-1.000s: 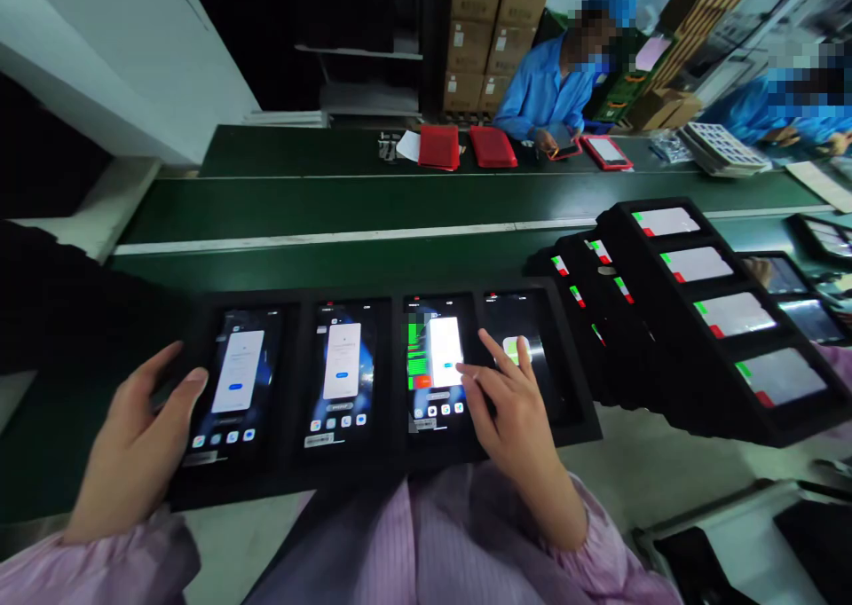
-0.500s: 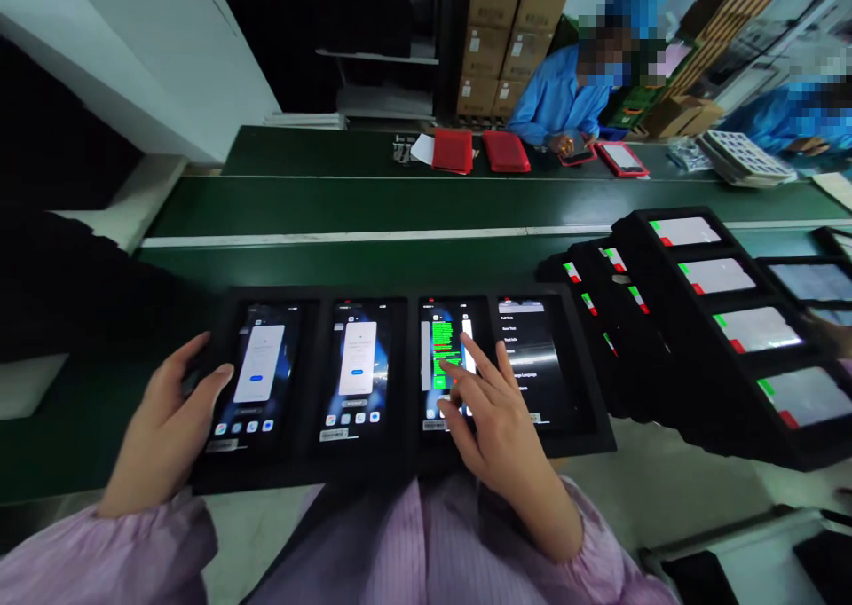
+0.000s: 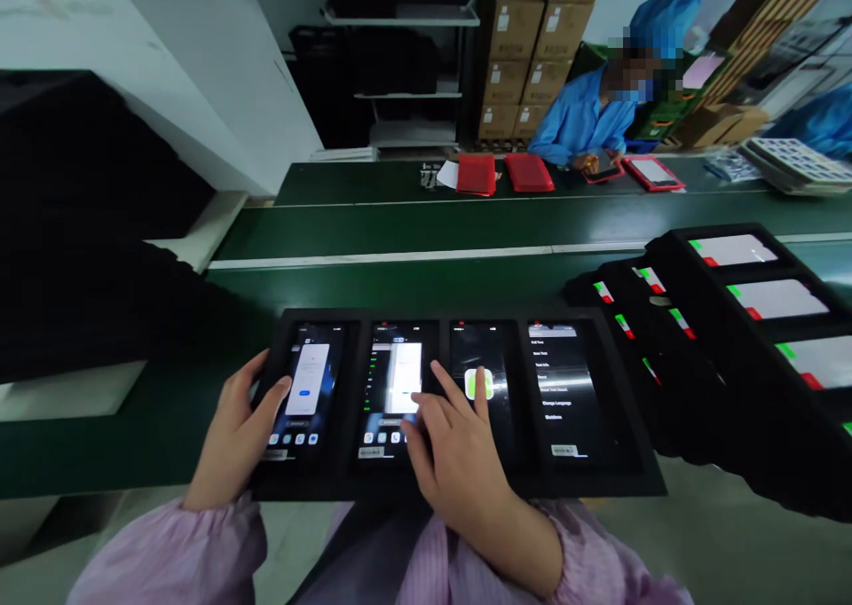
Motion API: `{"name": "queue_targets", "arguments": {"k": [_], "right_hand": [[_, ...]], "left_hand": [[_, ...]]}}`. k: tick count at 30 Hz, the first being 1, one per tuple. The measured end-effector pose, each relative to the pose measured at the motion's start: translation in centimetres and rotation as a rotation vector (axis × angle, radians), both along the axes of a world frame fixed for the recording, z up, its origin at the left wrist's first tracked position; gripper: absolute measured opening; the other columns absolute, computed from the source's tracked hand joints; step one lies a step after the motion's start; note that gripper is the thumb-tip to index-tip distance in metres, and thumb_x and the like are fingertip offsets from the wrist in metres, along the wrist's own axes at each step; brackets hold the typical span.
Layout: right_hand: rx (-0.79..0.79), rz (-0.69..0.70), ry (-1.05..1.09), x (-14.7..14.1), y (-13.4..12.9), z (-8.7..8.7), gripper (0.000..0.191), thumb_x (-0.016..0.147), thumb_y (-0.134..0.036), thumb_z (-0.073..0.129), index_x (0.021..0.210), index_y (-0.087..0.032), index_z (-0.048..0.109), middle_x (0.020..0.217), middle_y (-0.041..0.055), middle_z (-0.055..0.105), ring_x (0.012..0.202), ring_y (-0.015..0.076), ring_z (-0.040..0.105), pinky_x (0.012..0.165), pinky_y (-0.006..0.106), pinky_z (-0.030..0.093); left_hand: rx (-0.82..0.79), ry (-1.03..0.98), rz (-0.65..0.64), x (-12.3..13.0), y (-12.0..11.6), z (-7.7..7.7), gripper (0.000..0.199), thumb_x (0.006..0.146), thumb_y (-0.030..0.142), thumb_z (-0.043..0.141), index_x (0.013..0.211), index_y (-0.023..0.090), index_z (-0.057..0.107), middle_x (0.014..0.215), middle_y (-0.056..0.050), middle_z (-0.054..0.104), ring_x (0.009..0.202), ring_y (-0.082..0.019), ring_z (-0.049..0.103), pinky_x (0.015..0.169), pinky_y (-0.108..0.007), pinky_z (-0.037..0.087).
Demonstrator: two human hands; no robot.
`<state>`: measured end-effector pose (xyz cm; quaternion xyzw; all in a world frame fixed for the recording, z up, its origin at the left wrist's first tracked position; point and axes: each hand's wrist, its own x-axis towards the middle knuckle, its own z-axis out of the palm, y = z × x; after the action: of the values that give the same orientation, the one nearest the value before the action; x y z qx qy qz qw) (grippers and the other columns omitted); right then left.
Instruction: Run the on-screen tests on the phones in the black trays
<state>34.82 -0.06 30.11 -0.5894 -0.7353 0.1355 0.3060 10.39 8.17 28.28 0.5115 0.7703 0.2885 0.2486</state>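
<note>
A black tray (image 3: pixel 439 490) with four phones side by side lies in front of me. My left hand (image 3: pixel 230 432) grips the tray's left end, its thumb at the edge of the leftmost phone (image 3: pixel 311 379). Over the second phone (image 3: pixel 394 379) is my right hand (image 3: pixel 459 463), fingers spread and index fingertip at the lower right of its lit screen. The third phone (image 3: pixel 485 348) shows a green and white icon, partly behind my fingers. A text menu fills the rightmost phone (image 3: pixel 559 383).
Another black tray (image 3: pixel 715 277) with white panels sits at right, beside black cloth (image 3: pixel 619 365) with coloured labels. Across the green bench (image 3: pixel 399 223), a person in blue (image 3: pixel 572 108) handles a device near red trays (image 3: pixel 529 172). A dark covered object stands at left.
My right hand has moved left from the third phone to the second. The third screen now shows an icon and the second a different window. The camera view has shifted left.
</note>
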Motion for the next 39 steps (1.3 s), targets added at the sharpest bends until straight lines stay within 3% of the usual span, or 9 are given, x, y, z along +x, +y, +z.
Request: {"name": "queue_targets", "arguments": {"k": [3,8,13,19,24,29,33,39], "right_hand": [[0.026,0.03,0.004,0.2,-0.1,0.2,0.013,0.102,-0.025,0.05,0.101,-0.019,0.062,0.109,0.0103,0.077,0.142,0.0307,0.05,0.122,0.065,0.027],[0.038,0.205,-0.078,-0.4,0.3,-0.1,0.014,0.1,-0.029,0.056,0.104,-0.019,0.065,0.134,0.0125,0.069,0.15,0.0302,0.038,0.123,0.063,0.028],[0.034,0.221,-0.085,-0.3,0.4,-0.3,0.016,0.101,-0.029,0.055,0.104,-0.018,0.065,0.132,0.0141,0.07,0.149,0.0317,0.039,0.122,0.066,0.026],[0.118,0.24,0.047,0.9,-0.2,0.6,0.012,0.101,-0.026,0.051,0.092,-0.022,0.058,0.124,0.0091,0.073,0.143,0.0299,0.049,0.125,0.067,0.011],[0.145,0.212,0.095,1.2,-0.3,0.9,0.01,0.098,-0.024,0.055,0.088,-0.023,0.055,0.116,0.0065,0.076,0.135,0.0279,0.058,0.125,0.066,0.009],[0.182,0.179,0.163,1.1,-0.6,1.0,0.015,0.096,-0.017,0.053,0.083,-0.025,0.052,0.109,0.0025,0.078,0.13,0.0251,0.062,0.127,0.064,0.009],[0.242,0.142,0.18,1.9,-0.9,1.2,0.017,0.095,-0.015,0.052,0.081,-0.025,0.05,0.105,0.0015,0.079,0.128,0.0249,0.064,0.127,0.063,0.017],[0.242,-0.084,0.011,5.8,-0.9,1.4,0.017,0.098,-0.018,0.052,0.083,-0.025,0.049,0.112,0.0061,0.078,0.135,0.0301,0.058,0.12,0.069,0.03]], "left_hand": [[-0.042,-0.076,0.032,0.4,0.2,0.7,0.076,0.067,0.067,0.055,0.127,0.02,0.059,0.135,-0.013,0.059,0.136,-0.037,0.049,0.116,-0.051,0.04],[-0.03,-0.123,0.03,0.5,0.2,0.8,0.068,0.068,0.062,0.055,0.124,0.023,0.058,0.134,-0.012,0.058,0.135,-0.036,0.049,0.116,-0.052,0.039],[-0.011,-0.114,0.007,0.3,0.3,0.3,0.073,0.068,0.064,0.055,0.126,0.02,0.057,0.135,-0.015,0.057,0.137,-0.036,0.047,0.118,-0.049,0.036],[0.01,0.09,-0.092,0.0,0.4,-1.0,0.087,0.067,0.068,0.058,0.136,0.017,0.052,0.146,-0.02,0.046,0.143,-0.038,0.041,0.118,-0.053,0.035],[0.085,0.184,-0.145,-0.2,0.1,-1.9,0.098,0.065,0.069,0.066,0.146,0.018,0.045,0.151,-0.019,0.039,0.146,-0.04,0.036,0.118,-0.056,0.034],[0.073,0.007,-0.033,-0.4,0.4,-1.7,0.074,0.076,0.066,0.057,0.136,0.023,0.055,0.142,-0.015,0.049,0.136,-0.033,0.05,0.114,-0.048,0.042],[0.034,-0.021,0.018,-0.3,0.7,-1.2,0.063,0.073,0.062,0.058,0.122,0.022,0.062,0.134,-0.016,0.055,0.137,-0.034,0.048,0.116,-0.047,0.04],[0.001,-0.067,0.027,0.3,0.5,-0.2,0.07,0.069,0.067,0.055,0.122,0.023,0.061,0.134,-0.013,0.055,0.137,-0.035,0.048,0.118,-0.046,0.039]]}}
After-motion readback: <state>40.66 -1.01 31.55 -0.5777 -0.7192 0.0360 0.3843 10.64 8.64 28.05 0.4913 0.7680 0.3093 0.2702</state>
